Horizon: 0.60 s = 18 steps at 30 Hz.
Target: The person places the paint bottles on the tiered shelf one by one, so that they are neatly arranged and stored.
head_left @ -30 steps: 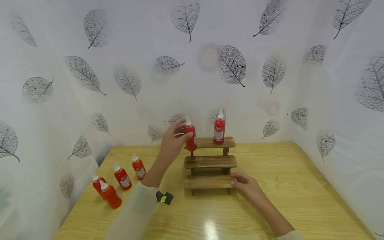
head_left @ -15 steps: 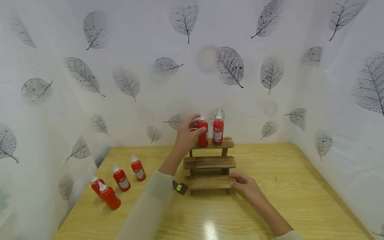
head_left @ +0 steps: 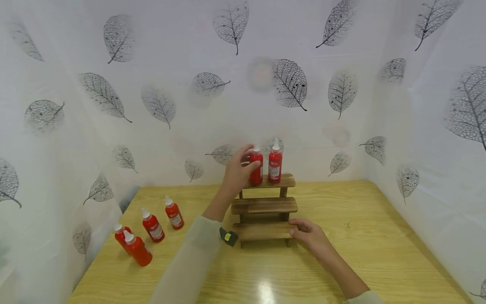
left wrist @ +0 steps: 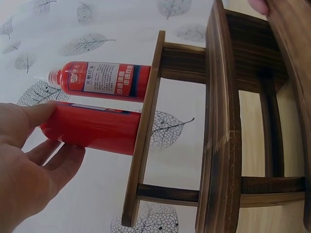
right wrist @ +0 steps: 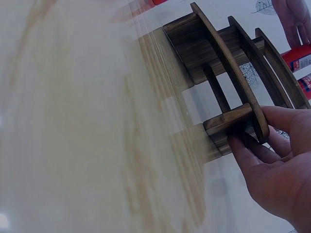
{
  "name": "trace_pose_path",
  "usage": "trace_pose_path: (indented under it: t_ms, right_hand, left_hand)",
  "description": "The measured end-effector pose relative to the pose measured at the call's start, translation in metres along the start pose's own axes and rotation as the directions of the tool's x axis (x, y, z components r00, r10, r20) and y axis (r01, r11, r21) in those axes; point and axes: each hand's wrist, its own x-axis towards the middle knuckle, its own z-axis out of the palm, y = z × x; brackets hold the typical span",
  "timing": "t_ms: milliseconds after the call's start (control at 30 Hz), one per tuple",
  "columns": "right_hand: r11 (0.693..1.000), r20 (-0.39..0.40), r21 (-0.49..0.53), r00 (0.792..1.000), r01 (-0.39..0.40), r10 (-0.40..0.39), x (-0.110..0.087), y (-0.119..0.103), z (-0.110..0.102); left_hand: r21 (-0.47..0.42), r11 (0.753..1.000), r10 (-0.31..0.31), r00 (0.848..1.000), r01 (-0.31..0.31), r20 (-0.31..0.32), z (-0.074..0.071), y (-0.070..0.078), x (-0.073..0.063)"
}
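My left hand [head_left: 236, 174] holds a red ink bottle [head_left: 257, 174] with a white nozzle, thumb on one side and fingers on the other. The bottle stands upright on the left part of the top step of a three-step wooden stand [head_left: 264, 205]. Close to its right is a second red ink bottle [head_left: 275, 167], whose printed label shows in the left wrist view. My right hand [head_left: 313, 238] grips the right end of the lowest step. In the right wrist view, the thumb and fingers pinch that board's end [right wrist: 260, 127].
Several more red ink bottles stand on the wood-grain table [head_left: 334, 261] to the left, such as the near bottle [head_left: 138, 250] and the bottle nearest the stand [head_left: 174, 214]. A white leaf-print curtain [head_left: 182, 135] surrounds the table's back and sides.
My left hand has carried its bottle rightward over the top step, to beside the other bottle; in the last half second it has hardly moved. My right hand has stayed on the lowest step.
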Motion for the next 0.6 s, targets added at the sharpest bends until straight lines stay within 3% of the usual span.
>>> trace_pose_path:
  t_ms: [200,433,600]
  right_hand:
    - [1.0,-0.012,-0.008,1.0,0.003,-0.003,0.001,0.0,0.001]
    - [1.0,-0.02,-0.014,1.0,-0.001,0.001,0.001,-0.001,0.002]
    - [1.0,-0.02,-0.027,1.0,0.002,-0.003,0.001,0.0,0.002]
  left_hand:
    - [0.019,1.0,0.004,1.0,-0.004,0.002,-0.001,0.0,-0.001]
    - [0.074,0.995,-0.063,0.997,0.066,-0.04,-0.013,0.003,-0.013]
    - [0.056,0.998,0.008,0.997,-0.004,-0.07,-0.033,-0.003,-0.029]
